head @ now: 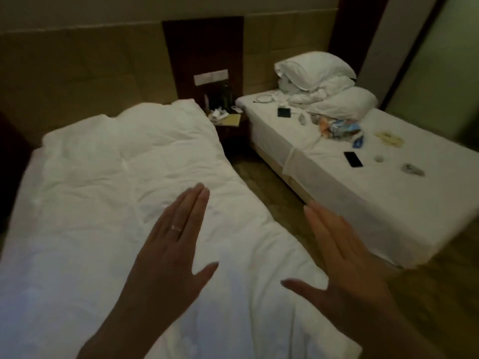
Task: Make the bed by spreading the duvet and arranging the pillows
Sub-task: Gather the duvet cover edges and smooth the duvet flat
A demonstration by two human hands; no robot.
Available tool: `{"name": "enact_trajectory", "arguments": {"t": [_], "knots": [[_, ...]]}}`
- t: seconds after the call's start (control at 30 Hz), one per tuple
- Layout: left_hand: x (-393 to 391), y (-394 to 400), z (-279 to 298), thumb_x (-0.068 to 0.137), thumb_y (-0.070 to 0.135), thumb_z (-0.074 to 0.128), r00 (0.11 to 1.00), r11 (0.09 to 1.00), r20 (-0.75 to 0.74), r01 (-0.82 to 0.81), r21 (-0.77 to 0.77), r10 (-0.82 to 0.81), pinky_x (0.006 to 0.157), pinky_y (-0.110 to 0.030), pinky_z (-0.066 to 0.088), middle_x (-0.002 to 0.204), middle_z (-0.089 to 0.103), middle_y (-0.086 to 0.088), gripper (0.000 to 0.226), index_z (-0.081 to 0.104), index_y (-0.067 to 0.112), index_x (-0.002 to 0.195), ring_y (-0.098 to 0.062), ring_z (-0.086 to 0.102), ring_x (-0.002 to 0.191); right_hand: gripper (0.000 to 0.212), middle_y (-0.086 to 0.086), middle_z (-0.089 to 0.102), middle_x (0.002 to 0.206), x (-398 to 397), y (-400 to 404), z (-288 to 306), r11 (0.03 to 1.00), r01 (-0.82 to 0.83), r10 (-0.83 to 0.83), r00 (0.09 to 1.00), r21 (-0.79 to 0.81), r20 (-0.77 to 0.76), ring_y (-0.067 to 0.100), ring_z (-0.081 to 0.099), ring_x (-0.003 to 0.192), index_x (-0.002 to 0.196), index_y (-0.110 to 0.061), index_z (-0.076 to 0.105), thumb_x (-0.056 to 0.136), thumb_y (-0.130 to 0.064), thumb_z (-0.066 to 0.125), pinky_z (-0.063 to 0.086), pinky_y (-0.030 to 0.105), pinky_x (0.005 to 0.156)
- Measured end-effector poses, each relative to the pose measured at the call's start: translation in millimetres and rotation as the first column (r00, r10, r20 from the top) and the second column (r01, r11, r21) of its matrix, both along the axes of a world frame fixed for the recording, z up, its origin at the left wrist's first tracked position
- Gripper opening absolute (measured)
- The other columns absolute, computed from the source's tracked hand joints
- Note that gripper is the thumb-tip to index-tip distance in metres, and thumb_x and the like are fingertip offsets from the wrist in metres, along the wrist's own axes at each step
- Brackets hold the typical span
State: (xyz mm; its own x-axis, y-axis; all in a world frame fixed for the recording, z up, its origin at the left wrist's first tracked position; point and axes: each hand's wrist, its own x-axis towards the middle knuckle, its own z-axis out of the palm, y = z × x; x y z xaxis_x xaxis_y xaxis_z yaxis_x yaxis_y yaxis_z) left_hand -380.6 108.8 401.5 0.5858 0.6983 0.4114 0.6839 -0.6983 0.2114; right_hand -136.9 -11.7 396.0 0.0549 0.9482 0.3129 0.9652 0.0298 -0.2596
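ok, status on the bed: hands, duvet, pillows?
Both hands open, left hand and right hand flat above the duvet. Duvet spread, wrinkled. Pillows piled on the other bed, among clutter.

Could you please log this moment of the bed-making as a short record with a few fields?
near bed: white duvet spread over it, wrinkled
left hand: open, flat, above the duvet, ring on one finger
right hand: open, flat, at the duvet's right edge
pillows: piled at the head of the far bed
far bed clutter: two dark phones, packets, small items
between beds: nightstand
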Motion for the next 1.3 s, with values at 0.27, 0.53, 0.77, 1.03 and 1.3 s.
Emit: {"name": "enact_trajectory", "arguments": {"t": [0.27,0.53,0.77,1.03,1.3], "knots": [[151.2,39.4,-27.6,0.062,0.041,0.091,0.999,1.0,-0.042,-0.017,-0.013,0.017,0.115,-0.037,0.032,0.165,0.021,-0.002,0.125,0.017,0.013,0.159,-0.02,0.026,0.149,0.107,-0.019,-0.001,0.163,157.7,45.3,-30.8,0.999,0.038,-0.037,0.999,0.02,-0.027,-0.001,0.001,0.149,0.158,-0.024,0.009,0.076,-0.081,0.049,0.014,0.029,0.121],[279.6,49.6,-11.6,0.058,0.043,0.092,0.942,0.938,-0.029,-0.337,-0.084,0.336,0.112,-0.04,0.04,0.163,0.025,-0.002,0.126,0.022,0.011,0.158,-0.019,0.028,0.147,0.1,-0.016,0.001,0.164,286.7,139.8,-29.4,0.951,-0.3,0.307,0.945,0.076,-0.111,0.001,0.002,0.15,0.158,-0.023,0.01,0.082,-0.083,0.039,0.011,0.027,0.12],[281.2,35.7,-7.4,0.064,0.051,0.087,0.772,0.764,-0.065,-0.636,-0.11,0.633,0.116,-0.011,0.0,0.163,-0.008,0.022,0.13,0.003,0.025,0.16,0.004,0.001,0.147,0.099,-0.019,-0.002,0.163,314.4,203.9,-17.1,0.861,-0.507,0.508,0.853,0.045,-0.116,-0.002,-0.001,0.149,0.157,-0.025,0.007,0.083,-0.083,0.038,0.006,0.027,0.121],[286.6,2.6,-41.2,0.064,0.058,0.084,0.553,0.527,-0.111,-0.826,-0.202,0.825,0.11,-0.03,0.029,0.164,0.014,0.01,0.128,0.006,0.023,0.16,-0.005,0.017,0.145,0.104,-0.021,-0.006,0.162,304.7,242.4,-42.1,0.734,-0.678,0.676,0.735,-0.042,-0.053,-0.005,-0.006,0.148,0.157,-0.031,0.004,0.076,-0.085,0.041,0.021,0.05,0.111],[372.0,-20.7,-85.6,0.076,0.056,0.076,0.186,0.153,-0.111,-0.955,-0.255,0.976,0.118,-0.028,0.014,0.163,-0.003,0.015,0.123,-0.014,0.032,0.157,0.003,-0.003,0.145,0.104,-0.005,0.024,0.16,307.3,302.9,-91.5,0.307,-0.95,0.943,0.312,-0.055,-0.12,0.018,0.028,0.142,0.157,-0.02,0.017,0.077,-0.079,0.049,0.014,0.029,0.119]]}}
